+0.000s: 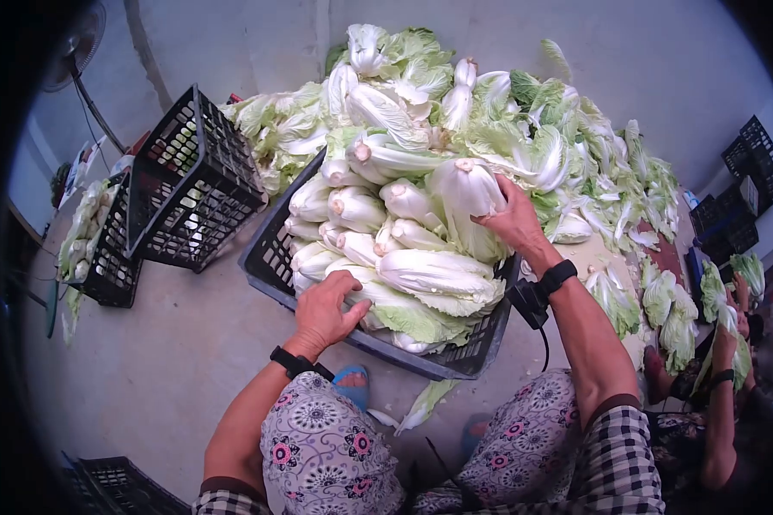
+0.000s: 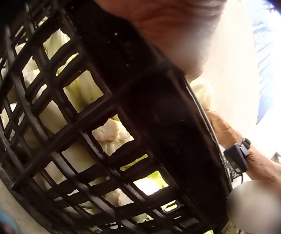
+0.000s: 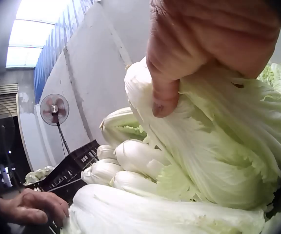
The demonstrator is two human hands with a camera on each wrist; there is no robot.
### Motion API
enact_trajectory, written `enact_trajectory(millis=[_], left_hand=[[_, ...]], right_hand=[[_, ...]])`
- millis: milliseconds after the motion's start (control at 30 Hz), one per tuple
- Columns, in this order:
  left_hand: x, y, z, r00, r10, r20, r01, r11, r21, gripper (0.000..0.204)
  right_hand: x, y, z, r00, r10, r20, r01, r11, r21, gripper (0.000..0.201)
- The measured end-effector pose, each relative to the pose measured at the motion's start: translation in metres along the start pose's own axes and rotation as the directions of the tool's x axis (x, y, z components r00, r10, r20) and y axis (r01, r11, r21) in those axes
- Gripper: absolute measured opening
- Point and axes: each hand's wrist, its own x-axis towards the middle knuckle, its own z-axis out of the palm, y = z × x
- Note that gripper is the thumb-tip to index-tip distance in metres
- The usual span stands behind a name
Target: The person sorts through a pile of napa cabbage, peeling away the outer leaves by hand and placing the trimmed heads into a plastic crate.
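Note:
A black plastic crate (image 1: 262,257) stands in front of me, heaped with pale napa cabbages (image 1: 356,209). My right hand (image 1: 517,219) grips one napa cabbage (image 1: 465,193) at the crate's right side, its stem end tilted up. In the right wrist view, the thumb of that hand presses on the white leaves of this cabbage (image 3: 204,141). My left hand (image 1: 325,311) is at the crate's near left rim, fingers relaxed beside a long cabbage (image 1: 442,275) lying across the top. The left wrist view shows the crate's slatted side (image 2: 101,107) with cabbages behind it.
A large pile of cabbages and loose leaves (image 1: 610,172) lies against the wall. Stacked black crates (image 1: 189,189) stand at left, near a fan (image 3: 54,109). At right, another person's arm (image 1: 723,378) is beside more cabbages. A loose leaf (image 1: 428,405) lies on the floor.

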Motion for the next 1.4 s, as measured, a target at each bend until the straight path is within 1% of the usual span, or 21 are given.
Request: enact_trajectory(millis=[67, 100, 233, 333, 367, 467, 500, 567, 600, 667, 767, 800, 867, 933, 1000, 1100, 1167, 1200, 1233, 1367, 1400], left_hand=[[-0.001, -0.001, -0.001, 1.000, -0.015, 0.012, 0.014, 1.000, 0.013, 0.028], [-0.001, -0.001, -0.001, 1.000, -0.010, 0.009, 0.010, 1.000, 0.005, 0.028], [-0.001, -0.005, 0.002, 1.000, 0.006, 0.002, -0.006, 1.000, -0.018, 0.027], [-0.002, 0.002, -0.003, 0.998, -0.046, 0.052, 0.050, 0.997, -0.067, 0.027], [-0.003, 0.004, -0.007, 0.995, -0.072, 0.076, 0.079, 0.993, -0.087, 0.027], [-0.004, 0.000, -0.006, 0.996, -0.035, 0.081, 0.042, 0.995, -0.093, 0.025], [-0.003, -0.011, -0.005, 0.992, -0.024, 0.127, 0.043, 0.987, -0.154, 0.026], [-0.002, -0.029, -0.005, 0.975, 0.009, 0.220, 0.054, 0.959, -0.277, 0.027], [0.000, -0.029, -0.014, 0.972, -0.013, 0.235, 0.082, 0.955, -0.285, 0.029], [0.011, -0.016, -0.044, 0.964, -0.054, 0.259, 0.133, 0.946, -0.297, 0.033], [0.043, 0.007, -0.089, 0.973, 0.034, 0.227, 0.065, 0.907, -0.416, 0.034], [0.056, 0.021, -0.105, 0.972, 0.066, 0.224, 0.043, 0.892, -0.451, 0.035], [0.075, 0.081, -0.144, 0.951, 0.110, 0.290, 0.019, 0.912, -0.410, 0.055], [0.092, 0.122, -0.152, 0.950, 0.245, 0.193, -0.154, 0.907, -0.393, 0.079], [0.109, 0.147, -0.139, 0.922, 0.372, 0.108, -0.330, 0.900, -0.283, 0.102], [0.117, 0.182, -0.120, 0.867, 0.496, 0.046, -0.396, 0.743, -0.540, 0.106], [0.115, 0.191, -0.106, 0.921, 0.382, 0.084, -0.208, 0.659, -0.723, 0.096], [0.111, 0.196, -0.101, 0.939, 0.326, 0.113, -0.110, 0.594, -0.797, 0.090], [0.103, 0.204, -0.101, 0.967, 0.227, 0.120, -0.046, 0.613, -0.789, 0.077], [0.088, 0.189, -0.092, 0.976, 0.114, 0.187, 0.077, 0.619, -0.782, 0.066], [0.087, 0.181, -0.089, 0.976, 0.111, 0.186, 0.085, 0.592, -0.802, 0.066]], right_hand=[[-0.008, -0.016, -0.021, 1.000, 0.000, 0.009, -0.002, 0.989, 0.150, 0.078], [-0.010, -0.022, -0.030, 0.999, 0.015, -0.032, -0.009, 0.983, 0.182, 0.076], [-0.025, -0.048, -0.065, 0.998, -0.049, -0.049, 0.059, 0.971, 0.233, 0.076], [-0.043, -0.060, -0.079, 0.998, -0.047, 0.031, 0.042, 0.991, 0.128, 0.077], [-0.047, -0.066, -0.087, 0.989, 0.002, 0.149, -0.012, 0.998, 0.062, 0.081], [-0.061, -0.049, -0.094, 0.979, 0.021, 0.203, -0.017, 1.000, -0.023, 0.085], [-0.066, -0.051, -0.097, 0.983, 0.019, 0.185, -0.016, 1.000, -0.020, 0.086], [-0.077, -0.061, -0.116, 0.990, 0.062, 0.127, -0.079, 0.987, 0.140, 0.086], [-0.081, -0.064, -0.125, 0.992, 0.081, 0.098, -0.101, 0.971, 0.217, 0.086], [-0.083, -0.068, -0.142, 0.998, 0.053, 0.040, -0.063, 0.952, 0.299, 0.086], [-0.089, -0.082, -0.148, 0.998, -0.004, -0.069, 0.031, 0.916, 0.400, 0.083], [-0.089, -0.090, -0.146, 0.998, -0.007, -0.066, 0.037, 0.885, 0.465, 0.082], [-0.093, -0.110, -0.140, 0.998, -0.016, -0.063, 0.051, 0.803, 0.594, 0.079], [-0.094, -0.124, -0.134, 0.996, -0.066, -0.053, 0.085, 0.749, 0.657, 0.076], [-0.096, -0.134, -0.128, 0.992, -0.103, -0.067, 0.121, 0.726, 0.677, 0.076], [-0.101, -0.150, -0.126, 0.988, -0.127, -0.087, 0.149, 0.653, 0.742, 0.075], [-0.098, -0.146, -0.127, 0.984, -0.146, -0.100, 0.169, 0.617, 0.769, 0.078], [-0.098, -0.143, -0.127, 0.981, -0.165, -0.099, 0.183, 0.647, 0.740, 0.081], [-0.097, -0.141, -0.127, 0.978, -0.185, -0.095, 0.197, 0.676, 0.710, 0.084], [-0.090, -0.113, -0.114, 0.954, -0.293, -0.067, 0.289, 0.831, 0.475, 0.100], [-0.094, -0.112, -0.114, 0.969, -0.249, -0.005, 0.216, 0.831, 0.513, 0.103]])
